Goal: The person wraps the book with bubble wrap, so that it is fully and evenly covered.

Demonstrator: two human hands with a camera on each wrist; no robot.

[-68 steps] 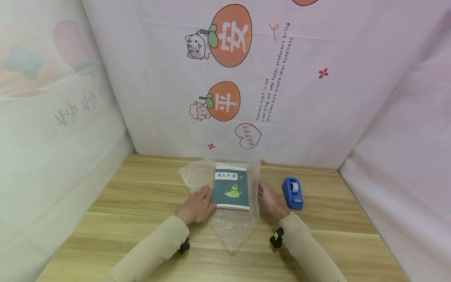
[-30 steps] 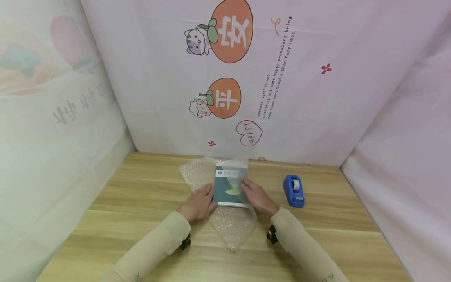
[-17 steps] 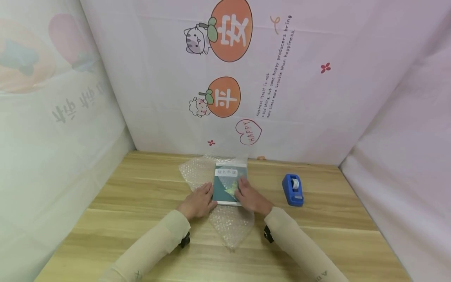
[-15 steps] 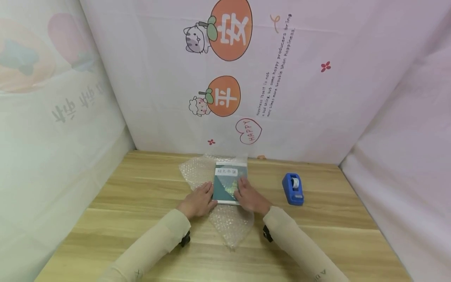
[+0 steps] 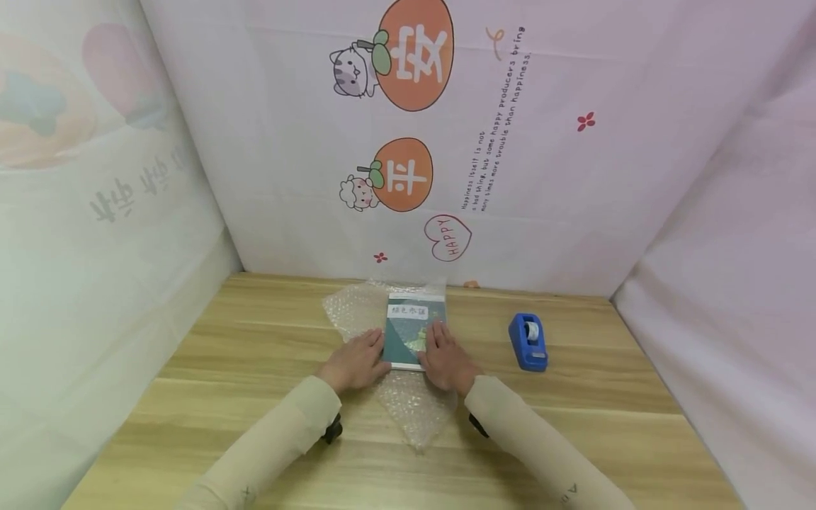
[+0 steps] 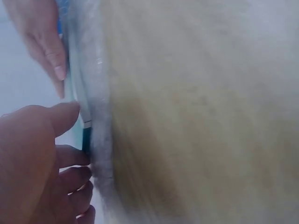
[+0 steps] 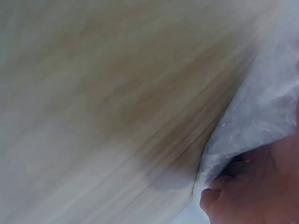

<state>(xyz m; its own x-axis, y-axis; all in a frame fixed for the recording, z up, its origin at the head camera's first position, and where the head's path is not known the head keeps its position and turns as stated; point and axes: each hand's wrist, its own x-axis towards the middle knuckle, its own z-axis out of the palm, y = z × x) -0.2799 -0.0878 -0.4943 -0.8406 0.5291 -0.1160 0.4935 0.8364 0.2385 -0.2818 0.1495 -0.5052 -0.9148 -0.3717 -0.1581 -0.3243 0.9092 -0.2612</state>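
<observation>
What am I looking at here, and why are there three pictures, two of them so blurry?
No machine here: a person works with two bare hands. The wide picture comes from a camera worn on the head; the two blurry ones come from cameras strapped to each wrist, very close to the work. On the wooden table lies a sheet of bubble wrap with a green book on it. One flap of the wrap is folded over the book's right part, and the right hand presses it flat. The left hand rests at the book's left edge. A blue tape dispenser stands apart to the right. Neither hand grips anything.
</observation>
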